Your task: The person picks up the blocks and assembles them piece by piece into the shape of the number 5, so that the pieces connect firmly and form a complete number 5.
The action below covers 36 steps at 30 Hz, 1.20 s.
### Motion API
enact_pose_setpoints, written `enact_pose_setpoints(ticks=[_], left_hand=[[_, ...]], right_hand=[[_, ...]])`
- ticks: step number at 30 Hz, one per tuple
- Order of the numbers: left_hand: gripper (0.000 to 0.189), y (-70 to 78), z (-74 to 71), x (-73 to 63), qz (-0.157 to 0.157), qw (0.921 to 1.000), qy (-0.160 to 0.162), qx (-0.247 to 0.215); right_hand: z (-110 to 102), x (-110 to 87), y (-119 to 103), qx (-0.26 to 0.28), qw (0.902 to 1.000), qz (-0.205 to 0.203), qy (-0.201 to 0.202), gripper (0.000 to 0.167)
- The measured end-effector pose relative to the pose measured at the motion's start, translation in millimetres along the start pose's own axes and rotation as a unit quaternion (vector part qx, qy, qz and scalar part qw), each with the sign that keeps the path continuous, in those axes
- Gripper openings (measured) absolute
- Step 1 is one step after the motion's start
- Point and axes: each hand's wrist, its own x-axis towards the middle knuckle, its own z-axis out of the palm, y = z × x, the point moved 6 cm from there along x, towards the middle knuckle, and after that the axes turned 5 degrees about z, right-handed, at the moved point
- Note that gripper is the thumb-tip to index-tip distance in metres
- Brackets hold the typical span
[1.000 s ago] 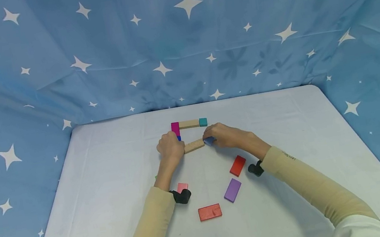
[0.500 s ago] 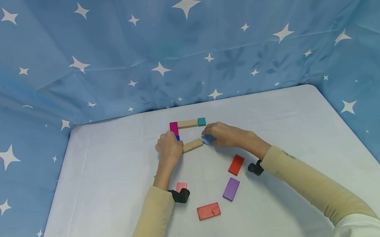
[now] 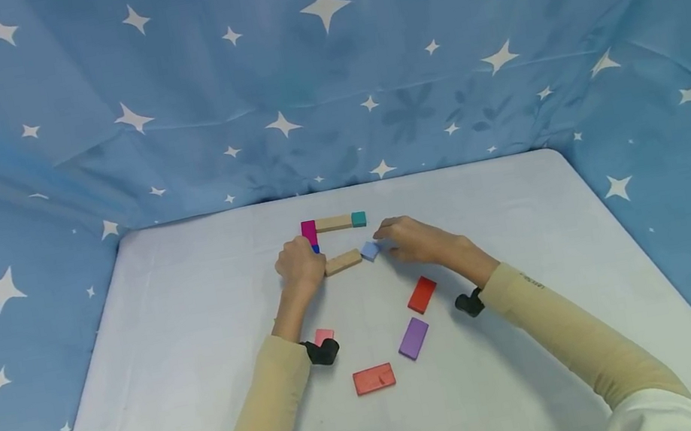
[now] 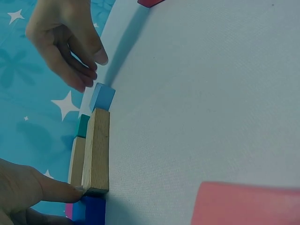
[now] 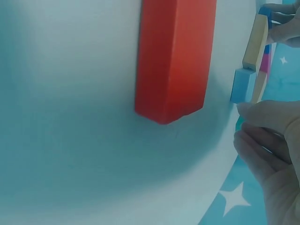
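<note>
My left hand point(image 3: 301, 267) pinches a dark blue block point(image 4: 95, 210) between thumb and fingers at the near end of a plain wooden block point(image 3: 342, 262). The thumb tip also lies close against that wooden block in the left wrist view. At the wooden block's other end sits a small light blue block point(image 3: 370, 250), slightly turned. My right hand point(image 3: 417, 240) hovers just right of it, holding nothing, with fingers loosely bent and apart from the block. Behind them stand a magenta block point(image 3: 309, 229), a second wooden block point(image 3: 333, 223) and a teal block point(image 3: 358, 219) in a row.
On the white table point(image 3: 518, 385), nearer the body, lie a red block point(image 3: 422, 295), a purple block point(image 3: 413, 338), a lighter red block point(image 3: 374, 379) and a pink block point(image 3: 324, 336) partly behind the left wrist camera. A blue star-patterned curtain point(image 3: 186, 82) surrounds the table.
My right hand has let go of the light blue block and drawn slightly to the right. My left hand keeps its place by the wooden block. The head view has shifted a little.
</note>
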Motion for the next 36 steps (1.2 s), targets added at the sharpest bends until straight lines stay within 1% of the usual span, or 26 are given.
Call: enact_pose_setpoints(ticks=[8,13,17,21,23,28,32,36], left_hand=[[0.019,-1.3,-5.6,0.4,-0.005,1.0,0.003,-0.003],[0.018,-1.2,-5.1,0.3,-0.001,1.0,0.002,-0.008],[0.018,-1.6,-2.4,0.1,-0.001,0.9999,-0.007,-0.009],[0.018,-2.1,-0.7,0.1,-0.003,0.9999,-0.01,-0.007],[0.018,-2.1,-0.3,0.1,-0.002,0.9999,-0.01,-0.007],[0.018,-1.9,0.4,0.1,-0.001,0.9999,-0.009,-0.009],[0.017,-0.5,-0.2,-0.9,0.001,0.9999,-0.006,-0.012],[0.015,1.2,-0.4,-1.7,0.006,0.9999,-0.005,-0.014]], right_hand=[[-5,-7.4,3,0.013,0.9998,0.009,0.007,0.035],[-5,-19.4,3,0.01,0.9999,0.011,0.008,0.034],[-7,-31.4,2,0.011,0.9998,0.014,0.008,0.034],[-6,-43.4,1,0.015,0.9995,0.027,-0.005,0.035],[-5,-49.7,0,0.015,0.9992,0.033,-0.02,0.036],[0,-64.4,-4,0.006,0.9979,0.029,-0.057,0.038],[2,-73.7,-9,0.0,0.9977,0.019,-0.065,0.036],[4,-81.8,-13,-0.005,0.9979,0.011,-0.064,0.035]])
